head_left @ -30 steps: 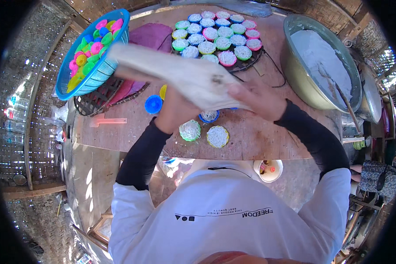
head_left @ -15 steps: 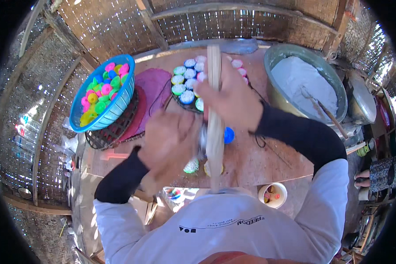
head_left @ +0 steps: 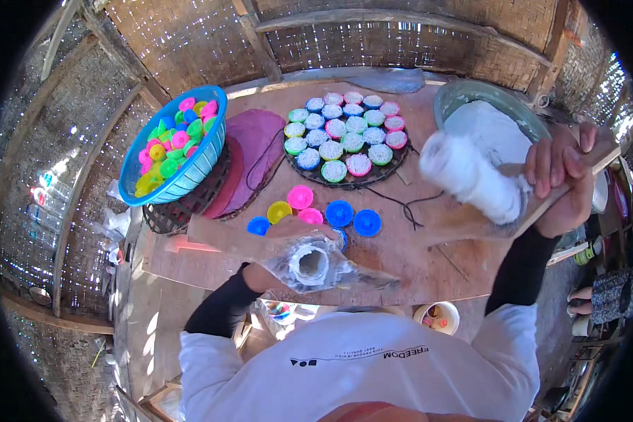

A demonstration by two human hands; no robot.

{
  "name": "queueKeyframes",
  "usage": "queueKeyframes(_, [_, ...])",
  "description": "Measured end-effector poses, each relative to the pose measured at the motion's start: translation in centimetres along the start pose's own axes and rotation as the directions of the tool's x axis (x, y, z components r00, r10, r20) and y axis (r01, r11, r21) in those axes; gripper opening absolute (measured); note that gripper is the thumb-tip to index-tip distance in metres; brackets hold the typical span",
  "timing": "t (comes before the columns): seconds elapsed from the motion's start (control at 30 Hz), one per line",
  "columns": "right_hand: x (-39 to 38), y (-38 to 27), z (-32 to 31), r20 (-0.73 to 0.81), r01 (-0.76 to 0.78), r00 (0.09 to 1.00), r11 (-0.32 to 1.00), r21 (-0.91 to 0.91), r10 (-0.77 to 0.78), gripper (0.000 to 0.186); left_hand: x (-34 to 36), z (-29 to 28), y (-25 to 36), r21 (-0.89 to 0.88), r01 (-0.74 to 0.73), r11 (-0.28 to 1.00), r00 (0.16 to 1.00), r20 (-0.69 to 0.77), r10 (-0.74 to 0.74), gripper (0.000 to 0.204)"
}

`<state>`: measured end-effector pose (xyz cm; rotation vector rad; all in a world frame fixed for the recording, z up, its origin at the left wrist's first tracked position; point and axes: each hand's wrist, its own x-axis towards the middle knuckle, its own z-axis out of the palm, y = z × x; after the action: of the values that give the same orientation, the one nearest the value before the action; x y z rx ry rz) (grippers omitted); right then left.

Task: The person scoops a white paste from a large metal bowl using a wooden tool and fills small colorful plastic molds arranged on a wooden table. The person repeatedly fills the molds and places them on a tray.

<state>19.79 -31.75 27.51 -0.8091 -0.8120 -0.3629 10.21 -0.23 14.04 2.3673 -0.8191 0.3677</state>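
My left hand (head_left: 264, 278) grips a wooden press base (head_left: 219, 232) with a white-smeared hollow cylinder (head_left: 309, 264) facing up, low over the table. My right hand (head_left: 564, 169) grips a wooden press arm (head_left: 598, 156), held raised at the right, with a thick white-coated plunger (head_left: 471, 179) on it, in front of a big basin of white paste or flour (head_left: 489, 119). Between and behind my hands lie loose pink, yellow and blue moulds (head_left: 339, 213). Behind them, a round dark tray (head_left: 366, 176) holds several moulds filled with white strands (head_left: 355, 124).
A tilted blue basket (head_left: 209, 151) of coloured moulds stands at left on a woven tray beside pink sheets (head_left: 250, 144). Black cords (head_left: 408, 211) lie on the wooden table (head_left: 443, 274). A white bucket (head_left: 436, 320) stands below the front edge; another person's feet (head_left: 580, 302) show at right.
The wooden press, held closed in both hands earlier, is now apart: my right hand has lifted the plunger part up and rightward, while my left hand keeps the cylinder part low.
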Motion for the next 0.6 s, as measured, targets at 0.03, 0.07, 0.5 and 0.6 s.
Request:
queueKeyframes(0.03, [-0.1, 0.2, -0.6, -0.046, 0.029, 0.999, 0.999, 0.037, -0.027, 0.018, 1.0, 0.2, 0.7, -0.118, 0.02, 0.993, 1.0, -0.022, -0.022, 0.023])
queueKeyframes(0.07, [-0.2, 0.4, -1.3, -0.092, 0.06, 0.994, 0.996, 0.072, -0.053, 0.017, 1.4, 0.7, 0.6, -0.136, 0.003, 0.991, 0.997, -0.07, -0.012, 0.029])
queueKeyframes(0.5, [-1.9, 7.0, -6.3, -0.419, 0.125, 0.908, 0.961, 0.247, -0.01, 0.009, 1.1, 4.4, -0.7, -0.485, 0.269, 0.832, 0.961, 0.081, -0.263, 0.038])
queueKeyframes(0.6, [-2.3, 9.3, -6.8, -0.502, 0.147, 0.864, 0.94, 0.308, 0.029, 0.009, 2.6, 6.0, 0.2, -0.499, 0.044, 0.865, 0.979, -0.151, -0.137, 0.043])
